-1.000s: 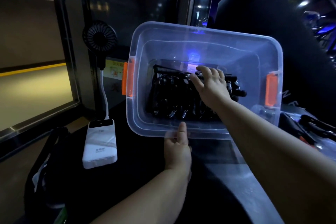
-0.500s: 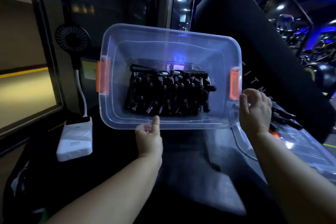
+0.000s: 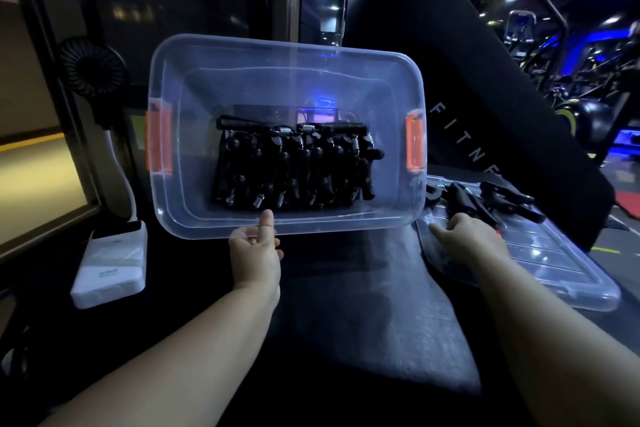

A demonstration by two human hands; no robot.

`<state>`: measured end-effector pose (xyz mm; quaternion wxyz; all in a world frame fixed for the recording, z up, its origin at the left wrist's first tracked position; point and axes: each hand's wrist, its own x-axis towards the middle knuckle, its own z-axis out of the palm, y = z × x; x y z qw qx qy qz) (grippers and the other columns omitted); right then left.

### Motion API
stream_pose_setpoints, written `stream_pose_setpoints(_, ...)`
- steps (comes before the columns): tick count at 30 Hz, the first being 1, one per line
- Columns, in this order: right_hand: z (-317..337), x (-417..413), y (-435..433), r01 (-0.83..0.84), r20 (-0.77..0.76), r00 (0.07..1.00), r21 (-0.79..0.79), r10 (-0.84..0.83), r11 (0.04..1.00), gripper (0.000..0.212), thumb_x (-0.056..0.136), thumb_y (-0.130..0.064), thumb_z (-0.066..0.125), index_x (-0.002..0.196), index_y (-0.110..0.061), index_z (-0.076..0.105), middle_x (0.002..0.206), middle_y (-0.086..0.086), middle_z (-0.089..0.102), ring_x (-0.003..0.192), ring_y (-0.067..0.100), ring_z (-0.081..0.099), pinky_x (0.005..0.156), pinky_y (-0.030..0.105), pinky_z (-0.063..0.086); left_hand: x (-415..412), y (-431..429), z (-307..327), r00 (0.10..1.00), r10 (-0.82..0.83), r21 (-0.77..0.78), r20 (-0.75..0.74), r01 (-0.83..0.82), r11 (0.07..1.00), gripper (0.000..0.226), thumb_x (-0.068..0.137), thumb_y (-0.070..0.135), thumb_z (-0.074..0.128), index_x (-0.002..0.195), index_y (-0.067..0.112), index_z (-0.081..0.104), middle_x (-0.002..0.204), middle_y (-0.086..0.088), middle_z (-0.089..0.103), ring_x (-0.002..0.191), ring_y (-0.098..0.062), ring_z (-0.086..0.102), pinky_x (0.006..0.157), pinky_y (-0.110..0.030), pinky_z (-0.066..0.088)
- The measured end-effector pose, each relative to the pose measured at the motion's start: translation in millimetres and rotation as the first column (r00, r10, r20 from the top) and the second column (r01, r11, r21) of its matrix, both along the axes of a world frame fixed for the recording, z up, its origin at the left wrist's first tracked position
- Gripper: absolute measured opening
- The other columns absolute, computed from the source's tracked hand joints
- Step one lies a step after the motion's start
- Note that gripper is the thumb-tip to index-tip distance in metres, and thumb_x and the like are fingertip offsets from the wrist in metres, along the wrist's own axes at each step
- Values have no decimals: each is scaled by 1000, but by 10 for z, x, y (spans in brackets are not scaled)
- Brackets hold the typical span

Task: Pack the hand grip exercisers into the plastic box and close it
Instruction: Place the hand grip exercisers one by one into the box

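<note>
A clear plastic box (image 3: 194, 80) with orange latches stands open and tilted towards me, with several black hand grip exercisers (image 3: 294, 170) packed in rows at its bottom. My left hand (image 3: 256, 253) grips the box's near rim, thumb up over the edge. To the right, the clear lid (image 3: 540, 260) lies flat with a few loose black exercisers (image 3: 502, 201) on it. My right hand (image 3: 464, 236) reaches onto the lid and curls round the near end of one loose exerciser (image 3: 460, 201).
A white power bank (image 3: 110, 263) lies at the left with a small black fan (image 3: 93, 69) on a white stalk above it. A large black padded seat back (image 3: 485, 107) rises behind the box. Gym machines stand at the far right.
My right hand left the inside of the box, passed its right edge and now reaches to the loose exercisers on the lid. My left hand still grips the near rim.
</note>
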<state>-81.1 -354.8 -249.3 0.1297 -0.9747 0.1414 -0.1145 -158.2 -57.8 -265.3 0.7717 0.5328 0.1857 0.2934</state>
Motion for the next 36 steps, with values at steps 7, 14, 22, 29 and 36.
stream_pose_setpoints(7, 22, -249, 97, 2, -27, 1000, -183, -7, 983, 61, 78, -80, 42, 95, -25, 62, 95, -1, 64, 96, 22, 60, 68, 29, 40, 14, 1, -3, 1000, 5, 6, -16, -4, 1000, 26, 92, 37, 57, 85, 15, 46, 73, 3, 55, 63, -7, 50, 56, -22, 43)
stream_pose_setpoints(14, 9, -394, 150, 6, -49, 999, -176, -15, 984, 62, 80, -76, 40, 107, -26, 66, 112, -1, 66, 106, 22, 60, 75, 31, 41, 18, -1, -5, 1000, 9, 8, -19, -9, 1000, 32, 92, 38, 57, 100, 9, 47, 73, 4, 55, 63, -7, 50, 57, -22, 43)
stream_pose_setpoints(22, -7, -627, 171, -5, -92, 996, -147, -9, 989, 62, 78, -80, 39, 100, -27, 64, 99, -3, 65, 99, 21, 61, 70, 31, 40, 12, 15, -33, 999, -7, 0, -32, 7, 1000, 28, 92, 40, 57, 89, 13, 48, 73, 3, 56, 63, -7, 52, 58, -22, 44)
stream_pose_setpoints(29, -21, -857, 202, 18, -74, 997, -129, -27, 991, 60, 77, -79, 41, 97, -26, 63, 95, -3, 64, 93, 21, 60, 67, 29, 42, 6, 3, -16, 1000, -14, -17, -8, 14, 1000, 29, 93, 35, 56, 99, 7, 49, 74, 2, 61, 63, -8, 57, 58, -22, 48)
stream_pose_setpoints(36, -10, -1089, 273, 30, -71, 997, -119, -38, 992, 59, 78, -79, 42, 90, -24, 61, 83, -3, 60, 81, 21, 54, 62, 29, 38, 27, 22, -35, 999, -34, -24, 6, 34, 999, 30, 94, 35, 56, 100, 6, 49, 72, 0, 60, 62, -8, 58, 56, -22, 49)
